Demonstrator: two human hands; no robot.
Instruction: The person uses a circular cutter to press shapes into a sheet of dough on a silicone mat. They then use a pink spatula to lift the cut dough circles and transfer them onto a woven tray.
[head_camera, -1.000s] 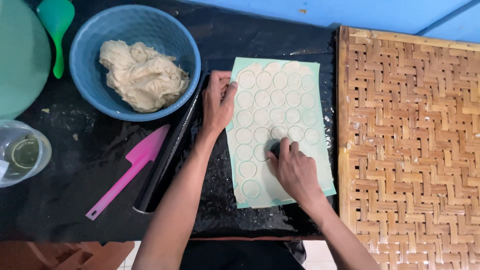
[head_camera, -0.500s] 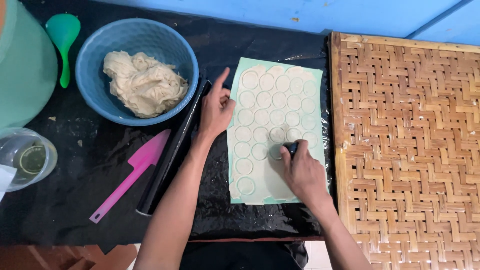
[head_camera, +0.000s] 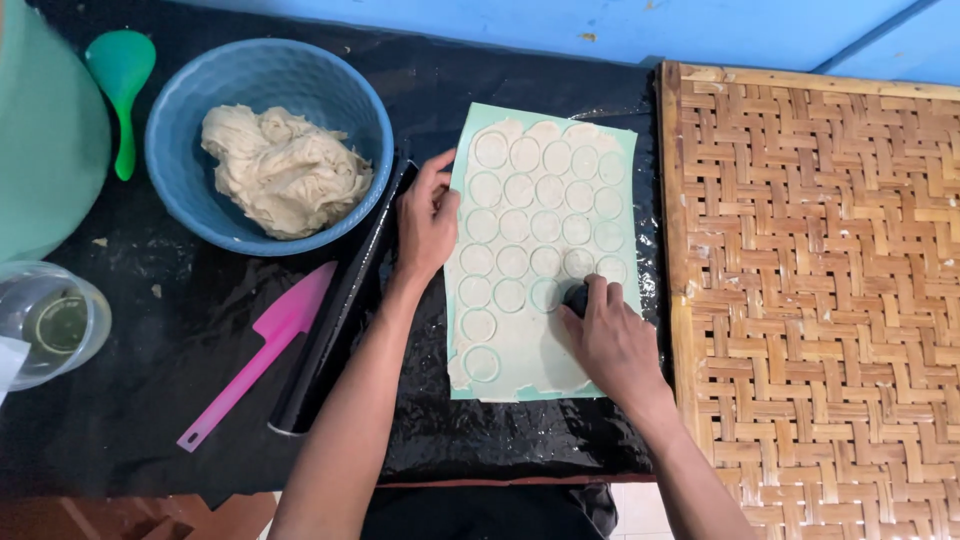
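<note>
Step in hand looks like stamping rounds out of a rolled dough sheet (head_camera: 530, 330). The sheet lies flat on a pale green mat (head_camera: 625, 150) in the middle of the black-covered desk (head_camera: 200, 420), between the dark rolling pin (head_camera: 335, 320) on its left and the woven bamboo tray (head_camera: 830, 300) on its right. Right hand (head_camera: 610, 340) is closed around a small dark round cutter (head_camera: 576, 296), mostly hidden under the fingers, pressed onto the sheet at the right end of the 5th row of circles. Left hand (head_camera: 428, 215) lies open and flat, fingers spread on the left edge of the mat, holding nothing, seemingly pinning it down. About 25 ring marks show, filling the upper rows; the lower rows hold only 1 circle each at the left, and the bottom strip of the sheet is unmarked. By my read the next press calls for lifting the cutter straight up and setting it just beside the last ring, on uncut dough in the lower part, close without overlapping. Also on the desk: blue bowl (head_camera: 180, 140) with a lump of dough (head_camera: 285, 170), pink plastic knife (head_camera: 255, 350), green spoon (head_camera: 122, 85), clear cup (head_camera: 50, 320) at the left edge.
</note>
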